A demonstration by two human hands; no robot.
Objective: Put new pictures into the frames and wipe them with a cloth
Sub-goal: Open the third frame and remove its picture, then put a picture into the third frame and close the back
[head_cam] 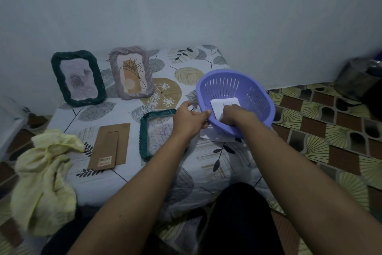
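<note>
A purple slotted basket [248, 87] is tilted toward me on the leaf-print mattress [196, 62]. My left hand [189, 119] grips its near rim. Inside it my right hand [234, 113] reaches down onto white picture sheets [222, 103], fingers curled on them. A teal frame [147, 128] lies flat under my left forearm, its brown backing board [110, 146] beside it. Against the wall stand a dark green frame [77, 78] and a pink frame [132, 73] with pictures. A pale yellow cloth [44, 178] is heaped at the left edge.
A white sheet [217, 137] lies under the basket's near side. A patterned floor mat [330, 130] spreads to the right, with a metal pot [355, 78] at the far right. My dark-clad knee [239, 213] is at the mattress's near edge. The wall runs close behind the frames.
</note>
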